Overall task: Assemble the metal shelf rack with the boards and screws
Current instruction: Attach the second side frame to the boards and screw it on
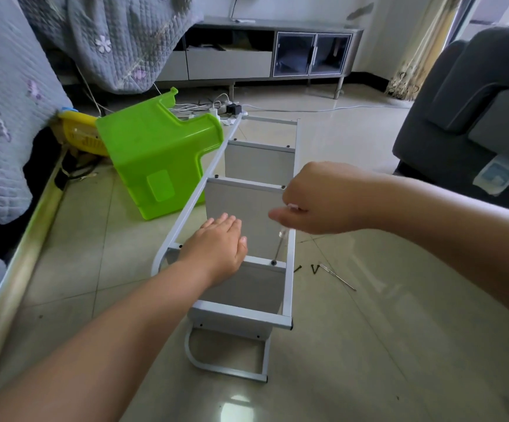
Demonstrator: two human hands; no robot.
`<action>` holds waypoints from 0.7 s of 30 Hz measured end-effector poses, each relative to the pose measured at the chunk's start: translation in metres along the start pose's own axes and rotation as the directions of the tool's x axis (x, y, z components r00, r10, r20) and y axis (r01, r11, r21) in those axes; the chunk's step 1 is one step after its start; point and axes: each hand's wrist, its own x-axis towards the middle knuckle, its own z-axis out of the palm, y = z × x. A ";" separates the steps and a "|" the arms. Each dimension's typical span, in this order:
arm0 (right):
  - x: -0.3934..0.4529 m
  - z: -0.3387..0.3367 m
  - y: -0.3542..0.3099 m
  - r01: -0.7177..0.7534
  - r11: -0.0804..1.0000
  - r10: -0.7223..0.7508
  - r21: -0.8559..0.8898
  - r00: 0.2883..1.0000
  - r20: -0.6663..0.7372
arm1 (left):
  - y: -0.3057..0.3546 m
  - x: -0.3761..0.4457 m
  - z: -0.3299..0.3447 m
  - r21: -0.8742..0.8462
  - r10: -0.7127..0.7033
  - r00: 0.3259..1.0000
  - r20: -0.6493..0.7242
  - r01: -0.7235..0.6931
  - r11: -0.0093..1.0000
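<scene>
Fingers [280,215] of my right hand [323,199] are curled tight around the clear handle of a screwdriver [278,248], whose thin shaft drops almost straight down to a black screw [273,262] in a white crossbar [265,262] of the rack [231,208]. My left hand [216,248] lies flat with straight fingers, palm down, pressing on the same crossbar near its left end; it grips nothing.

I see the rack lying on its side on the tiled floor [368,345], stretching away from me. Its white side rails run from the rounded foot loop close to me up toward the far end by the power strip [231,110]. Grey boards [244,214] stand on edge between the rails, each capped by a crossbar with dark screw heads at its ends.

Just right of the rack, on the floor, lie a few loose black screws [315,268] and a second thin tool [337,276] with a clear handle. A bright green plastic stool [155,159] lies tipped over, touching the rack's left rail, with a yellow object [79,132] behind it. A quilted grey cover [6,117] hangs on my left, a dark sofa [466,117] sits on my right, and a low grey cabinet [271,53] stands along the far wall.
</scene>
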 end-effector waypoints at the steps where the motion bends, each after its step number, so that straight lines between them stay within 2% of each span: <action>1: 0.001 0.002 0.001 -0.048 0.997 0.049 0.054 0.999 -0.016 | 0.000 -0.001 0.001 -0.001 -0.001 1.000 -0.007 0.001 1.000; 3: 0.001 0.009 0.004 -0.065 0.985 0.072 0.158 0.997 -0.041 | 0.001 -0.005 0.002 0.000 -0.002 1.000 -0.017 0.002 1.000; 5: -0.005 0.014 0.002 0.027 0.967 -0.008 0.252 0.997 -0.076 | 0.001 -0.008 0.001 0.002 0.007 1.000 -0.020 -0.007 1.000; 10: -0.012 0.019 -0.002 0.305 0.917 -0.273 0.257 0.950 -0.150 | 0.000 -0.007 0.000 0.000 0.010 1.000 -0.022 -0.010 1.000; 12: -0.013 0.018 0.002 0.367 0.891 -0.324 0.269 0.927 -0.190 | 0.000 -0.007 0.000 0.006 0.011 1.000 -0.014 -0.011 1.000; 13: -0.014 0.016 0.004 0.346 0.901 -0.309 0.262 0.935 -0.174 | 0.000 -0.007 0.001 0.007 0.010 1.000 -0.011 -0.010 1.000; 16: -0.012 0.009 0.009 0.152 0.980 -0.152 0.130 0.988 -0.012 | 0.000 -0.007 0.001 0.004 0.008 1.000 -0.021 -0.008 1.000; 21: -0.003 0.005 0.003 0.040 0.997 -0.038 -0.066 0.999 0.021 | 0.003 -0.008 0.001 0.017 -0.002 1.000 -0.023 0.003 1.000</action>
